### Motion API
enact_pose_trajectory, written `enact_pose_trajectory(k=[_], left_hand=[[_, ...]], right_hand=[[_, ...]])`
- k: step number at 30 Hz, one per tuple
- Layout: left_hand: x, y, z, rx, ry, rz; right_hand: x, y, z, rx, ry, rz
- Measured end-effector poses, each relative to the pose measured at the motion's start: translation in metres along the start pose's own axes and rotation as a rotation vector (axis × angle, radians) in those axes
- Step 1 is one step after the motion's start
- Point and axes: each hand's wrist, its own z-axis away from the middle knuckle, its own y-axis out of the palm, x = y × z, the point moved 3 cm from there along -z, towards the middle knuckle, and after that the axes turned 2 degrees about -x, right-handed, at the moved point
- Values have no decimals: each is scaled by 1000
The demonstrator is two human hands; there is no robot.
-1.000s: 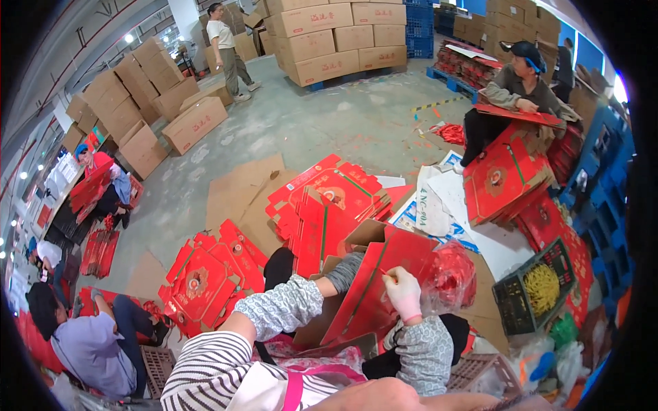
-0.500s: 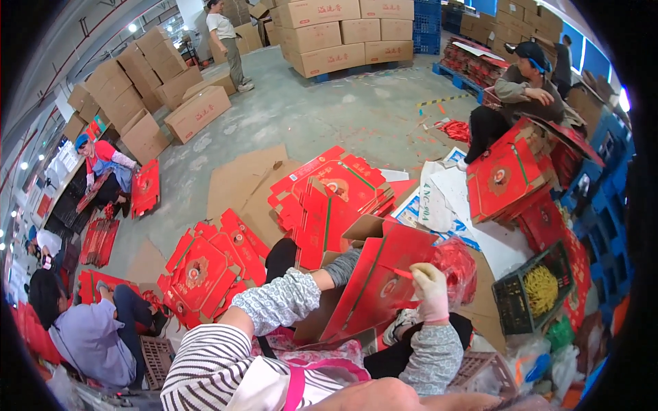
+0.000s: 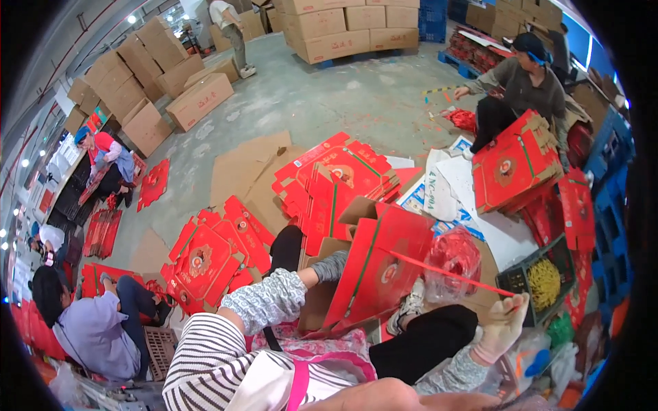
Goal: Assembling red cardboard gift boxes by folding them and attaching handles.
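A folded-up red carton (image 3: pixel 380 267) with a green stripe stands tilted in front of my lap, its plain brown inside turned toward the left. My left hand (image 3: pixel 332 266), in a grey glove, reaches into or behind this carton; its fingers are hidden. From the carton's red face a flat red ribbon (image 3: pixel 452 273) runs taut out to the right. My right hand (image 3: pixel 502 327), in a pale glove, pinches the ribbon's far end above my right knee, its fingers closed.
Flat red cartons (image 3: pixel 199 264) lie at the left, with a further pile (image 3: pixel 343 175) ahead. A clear bag of red ribbons (image 3: pixel 454 257) rests beside the carton. On the right stands a dark crate (image 3: pixel 510 281) holding yellow bands. Co-workers sit at both sides.
My right hand has moved right and down, away from the carton, drawing the red ribbon out into a long straight strip. My left arm stays almost in place.
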Motion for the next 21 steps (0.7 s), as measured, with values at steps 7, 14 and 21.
enact_pose_trajectory(k=[7, 14, 21], left_hand=[[42, 13, 29, -132, 22, 151], [63, 42, 25, 34, -98, 55], [96, 73, 48, 8, -465, 974]], right_hand=[[-14, 17, -7, 192, 4, -24], [-7, 23, 5, -32, -132, 203], [-1, 37, 15, 742, -153, 408]])
